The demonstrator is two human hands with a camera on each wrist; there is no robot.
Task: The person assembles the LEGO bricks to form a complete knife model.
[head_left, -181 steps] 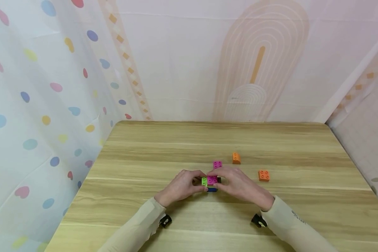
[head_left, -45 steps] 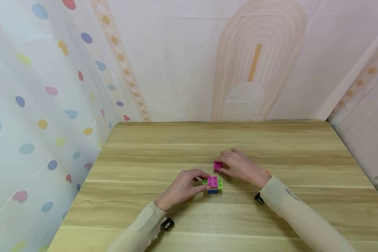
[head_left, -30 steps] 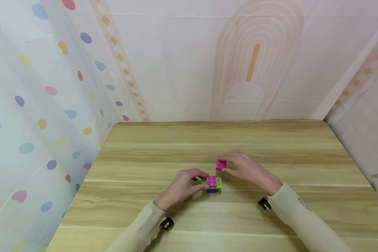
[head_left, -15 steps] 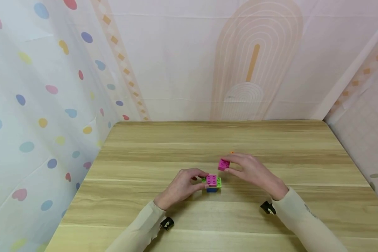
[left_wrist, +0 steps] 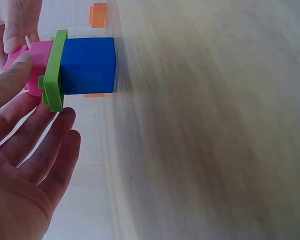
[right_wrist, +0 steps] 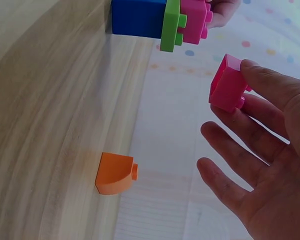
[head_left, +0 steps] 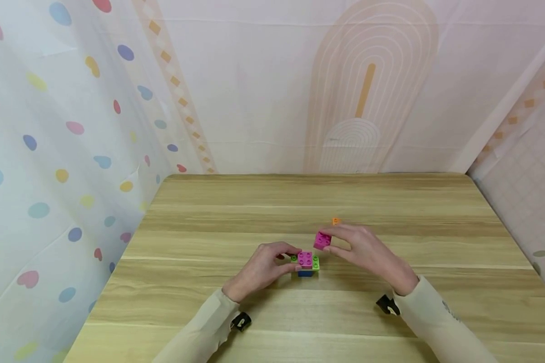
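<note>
A small stack stands on the table: a blue brick (head_left: 305, 274) at the bottom, a flat lime-green plate (left_wrist: 54, 75) across it, and a pink brick (head_left: 305, 259) on top. My left hand (head_left: 263, 267) pinches this top pink brick between thumb and fingers from the left side. Up and to the right of the stack, my right hand (head_left: 368, 252) holds a magenta brick (right_wrist: 229, 85) between thumb and fingertips. That brick is tilted, its hollow underside partly showing in the right wrist view, and it is apart from the stack.
An orange brick with a curved side (right_wrist: 115, 172) sits on the wooden table (head_left: 209, 217) beyond my right hand, which partly hides it in the head view. Black wrist devices (head_left: 240, 321) show at both cuffs. A patterned curtain (head_left: 254, 91) hangs behind the table.
Six seconds ago both hands were at the stack. Since then my right hand has gone to the magenta brick, lifted it and carried it slightly right. My left hand has stayed on the stack.
</note>
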